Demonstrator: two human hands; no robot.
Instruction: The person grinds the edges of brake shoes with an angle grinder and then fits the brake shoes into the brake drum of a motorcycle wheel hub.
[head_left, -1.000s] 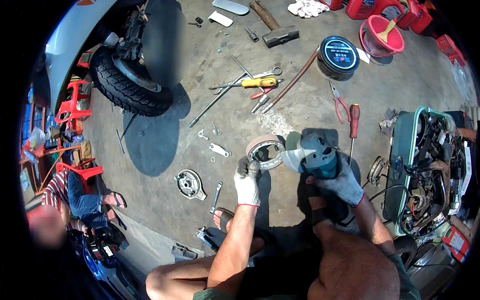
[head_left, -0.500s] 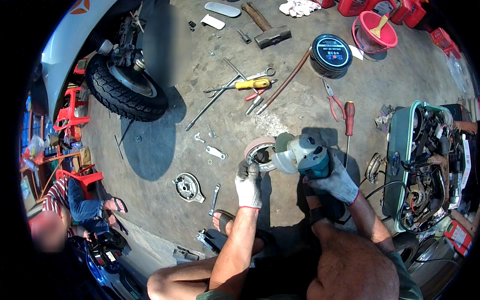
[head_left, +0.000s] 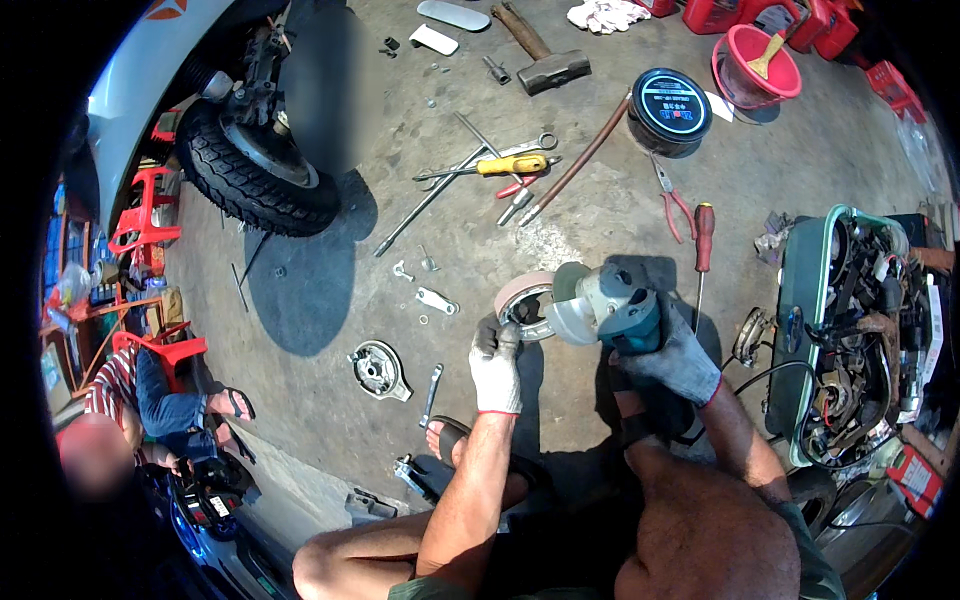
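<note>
My left hand (head_left: pixel 495 378), in a white knitted glove with dark fingertips, is closed on the near rim of a ring-shaped pair of brake shoes (head_left: pixel 512 294) with a pinkish-brown outer lining. My right hand (head_left: pixel 682 362), also gloved, wraps around the teal body of an angle grinder (head_left: pixel 610 300). The grinder's disc and pale guard are right beside the ring's right side; whether the disc touches the lining I cannot tell. On the concrete to the left lie a round brake backing plate (head_left: pixel 380 370), a combination wrench (head_left: pixel 431 395) and a small lever arm (head_left: pixel 437 301).
Beyond my hands lie a yellow-handled screwdriver (head_left: pixel 510 165), a sledgehammer (head_left: pixel 553 71), a grease tub (head_left: pixel 669 106) and pliers (head_left: pixel 674 200). A red screwdriver (head_left: pixel 704 235) and a green crate of parts (head_left: pixel 800 335) are right. A wheel (head_left: pixel 250 180) and a seated person (head_left: pixel 165 395) are left.
The view has shifted slightly, so the floor items sit a little farther right and higher. Both hands keep their holds, with the grinder still beside the brake shoes.
</note>
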